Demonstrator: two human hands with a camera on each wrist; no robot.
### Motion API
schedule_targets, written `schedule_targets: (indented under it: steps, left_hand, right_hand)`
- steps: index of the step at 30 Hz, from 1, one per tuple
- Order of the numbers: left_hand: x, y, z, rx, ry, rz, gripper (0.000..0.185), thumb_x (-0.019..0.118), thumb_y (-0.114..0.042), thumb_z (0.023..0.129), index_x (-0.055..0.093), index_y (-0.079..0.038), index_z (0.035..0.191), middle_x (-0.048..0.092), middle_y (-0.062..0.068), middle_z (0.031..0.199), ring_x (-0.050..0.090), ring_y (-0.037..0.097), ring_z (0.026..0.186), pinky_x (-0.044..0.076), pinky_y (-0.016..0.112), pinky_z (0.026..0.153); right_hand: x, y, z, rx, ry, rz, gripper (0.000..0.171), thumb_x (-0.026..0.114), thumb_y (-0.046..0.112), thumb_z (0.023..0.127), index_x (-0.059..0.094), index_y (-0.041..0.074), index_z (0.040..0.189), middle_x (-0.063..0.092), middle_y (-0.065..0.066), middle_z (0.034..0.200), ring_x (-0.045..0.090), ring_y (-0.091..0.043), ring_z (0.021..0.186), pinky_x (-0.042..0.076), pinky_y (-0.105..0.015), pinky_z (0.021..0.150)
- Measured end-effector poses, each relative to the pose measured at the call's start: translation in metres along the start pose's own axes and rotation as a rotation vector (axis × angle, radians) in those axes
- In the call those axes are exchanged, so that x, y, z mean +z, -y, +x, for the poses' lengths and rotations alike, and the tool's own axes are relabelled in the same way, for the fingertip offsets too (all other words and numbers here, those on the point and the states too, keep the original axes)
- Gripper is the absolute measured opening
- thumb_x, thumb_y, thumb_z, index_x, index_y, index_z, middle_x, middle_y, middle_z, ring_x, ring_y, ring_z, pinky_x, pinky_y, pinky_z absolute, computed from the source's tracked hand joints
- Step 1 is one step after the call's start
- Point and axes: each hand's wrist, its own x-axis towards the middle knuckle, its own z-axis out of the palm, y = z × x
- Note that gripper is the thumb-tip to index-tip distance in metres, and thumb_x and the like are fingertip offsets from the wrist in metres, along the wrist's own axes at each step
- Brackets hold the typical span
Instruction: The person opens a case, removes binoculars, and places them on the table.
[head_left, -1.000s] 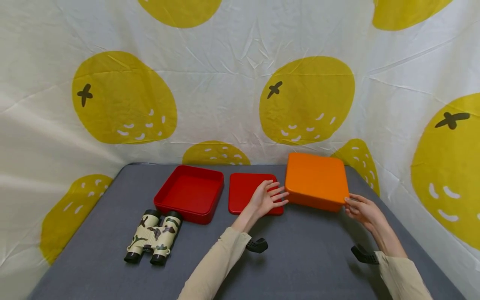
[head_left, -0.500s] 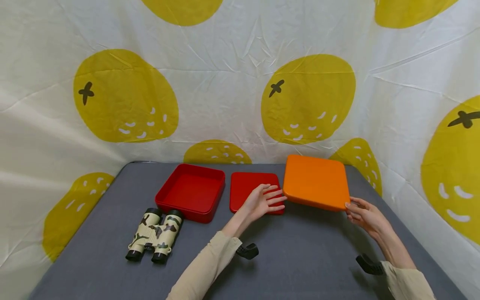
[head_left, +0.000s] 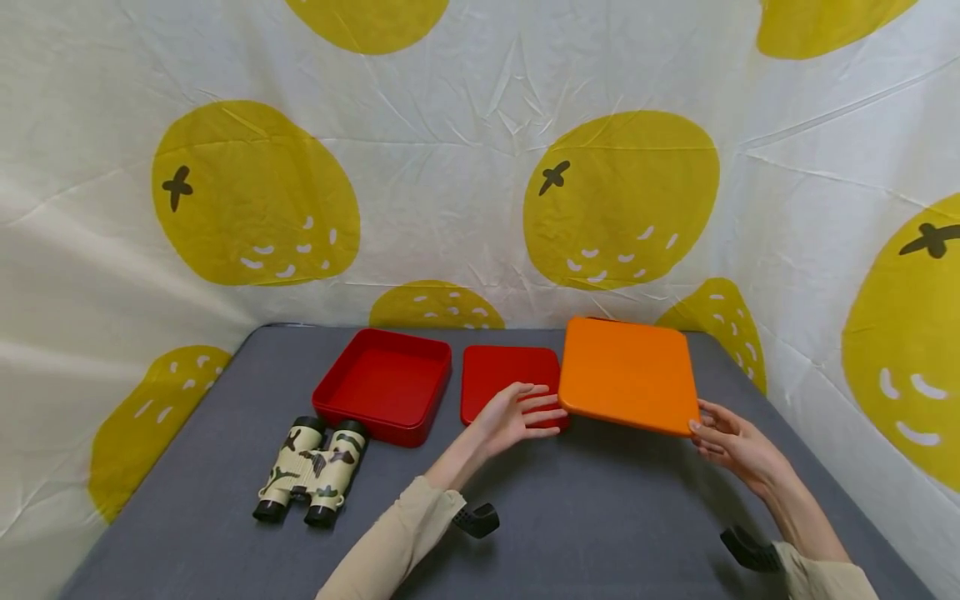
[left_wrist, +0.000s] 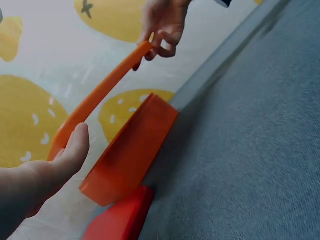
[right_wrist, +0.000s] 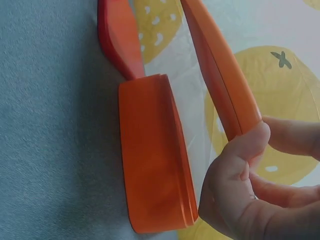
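Observation:
An orange lid (head_left: 628,371) is raised over its orange box (right_wrist: 152,155), which the lid almost wholly hides in the head view. A gap shows between lid and box in both wrist views. My right hand (head_left: 738,446) pinches the lid's near right corner between thumb and fingers. At the lid's left edge is my left hand (head_left: 504,421), its fingers straight and spread, fingertips right at the near left corner. In the left wrist view the left thumb overlaps the lid's end. Beneath the left hand lies a flat red lid (head_left: 502,371).
An uncovered red box (head_left: 386,379) stands on the left of the grey table (head_left: 585,533). Camouflage-patterned binoculars (head_left: 311,471) lie in front of it. A white curtain (head_left: 442,192) with yellow fruit prints hangs behind the table and along its sides.
The orange lid has come away from its box and moved toward me, slightly left, with my right hand pinching it. My left hand has drawn back a little, fingers still straight.

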Motion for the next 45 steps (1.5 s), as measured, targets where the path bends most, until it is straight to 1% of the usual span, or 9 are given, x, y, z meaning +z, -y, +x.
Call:
schedule_targets:
  steps: [5, 8, 14, 22, 29, 31, 36, 38, 45]
  left_hand:
    - [-0.003, -0.001, -0.009, -0.031, 0.001, 0.058, 0.054, 0.028, -0.026, 0.095, 0.018, 0.002, 0.14, 0.026, 0.023, 0.142, 0.03, 0.043, 0.128, 0.025, 0.048, 0.106]
    - [-0.005, -0.001, -0.015, -0.064, -0.006, 0.084, 0.054, 0.029, -0.026, 0.095, 0.019, 0.0, 0.141, 0.031, 0.022, 0.139, 0.039, 0.042, 0.124, 0.027, 0.048, 0.105]
    - [-0.009, -0.003, -0.028, -0.11, 0.011, 0.099, 0.052, 0.031, -0.028, 0.095, 0.023, -0.007, 0.141, 0.045, 0.011, 0.117, 0.056, 0.031, 0.105, 0.03, 0.05, 0.102]
    - [-0.014, -0.002, -0.048, -0.147, 0.016, 0.096, 0.051, 0.033, -0.029, 0.094, 0.025, -0.007, 0.14, 0.048, 0.006, 0.106, 0.059, 0.027, 0.099, 0.033, 0.051, 0.099]
    - [-0.016, -0.006, -0.061, -0.166, 0.069, 0.123, 0.051, 0.032, -0.029, 0.095, 0.024, -0.009, 0.14, 0.051, 0.006, 0.103, 0.06, 0.024, 0.096, 0.037, 0.052, 0.096]
    - [-0.017, -0.007, -0.064, -0.18, 0.059, 0.131, 0.05, 0.033, -0.029, 0.094, 0.024, -0.009, 0.14, 0.051, 0.006, 0.103, 0.06, 0.024, 0.096, 0.038, 0.053, 0.094]
    - [-0.021, -0.006, -0.075, -0.185, -0.01, 0.175, 0.048, 0.036, -0.027, 0.094, 0.028, -0.008, 0.137, 0.049, 0.008, 0.107, 0.057, 0.025, 0.096, 0.04, 0.056, 0.091]
    - [-0.024, -0.005, -0.08, -0.184, -0.038, 0.199, 0.047, 0.037, -0.026, 0.094, 0.031, -0.006, 0.135, 0.049, 0.009, 0.11, 0.056, 0.025, 0.096, 0.041, 0.055, 0.09]
    - [-0.033, -0.005, -0.096, -0.204, -0.097, 0.281, 0.044, 0.039, -0.026, 0.094, 0.041, 0.0, 0.129, 0.051, 0.012, 0.118, 0.059, 0.023, 0.096, 0.046, 0.051, 0.086]
  right_hand:
    - [0.002, -0.001, -0.005, 0.012, 0.064, 0.01, 0.073, 0.045, 0.023, 0.093, -0.004, -0.003, 0.141, 0.042, 0.009, 0.102, 0.056, 0.0, 0.081, 0.05, -0.018, 0.072]
    - [0.004, 0.0, -0.007, 0.032, 0.097, 0.029, 0.072, 0.046, 0.022, 0.093, -0.003, 0.001, 0.141, 0.041, 0.006, 0.102, 0.057, -0.001, 0.08, 0.05, -0.02, 0.072]
    - [0.008, 0.001, -0.01, 0.015, 0.192, 0.076, 0.065, 0.045, 0.02, 0.093, 0.003, 0.01, 0.141, 0.043, 0.006, 0.098, 0.055, -0.003, 0.08, 0.049, -0.022, 0.072]
    - [0.018, -0.001, -0.01, 0.039, 0.247, 0.053, 0.07, 0.043, 0.021, 0.094, -0.006, 0.006, 0.142, 0.041, 0.003, 0.099, 0.053, -0.006, 0.078, 0.047, -0.023, 0.07]
    - [0.025, -0.003, -0.01, 0.059, 0.321, 0.036, 0.074, 0.044, 0.022, 0.094, -0.011, 0.011, 0.142, 0.036, -0.003, 0.108, 0.053, -0.011, 0.086, 0.047, -0.029, 0.075]
    - [0.027, -0.003, -0.01, 0.076, 0.337, 0.035, 0.077, 0.045, 0.023, 0.093, -0.013, 0.012, 0.142, 0.034, -0.014, 0.119, 0.054, -0.012, 0.089, 0.047, -0.031, 0.077]
    - [0.032, -0.004, -0.011, 0.075, 0.419, 0.064, 0.08, 0.046, 0.02, 0.093, -0.019, 0.014, 0.141, 0.041, -0.004, 0.129, 0.057, -0.017, 0.096, 0.047, -0.034, 0.076]
    - [0.035, -0.005, -0.012, 0.064, 0.457, 0.08, 0.081, 0.046, 0.017, 0.093, -0.02, 0.014, 0.14, 0.047, 0.007, 0.12, 0.058, -0.017, 0.095, 0.047, -0.033, 0.074]
    - [0.047, -0.008, -0.01, 0.069, 0.522, 0.084, 0.082, 0.048, 0.014, 0.091, -0.018, 0.012, 0.14, 0.05, -0.002, 0.11, 0.054, -0.012, 0.08, 0.044, -0.027, 0.067]
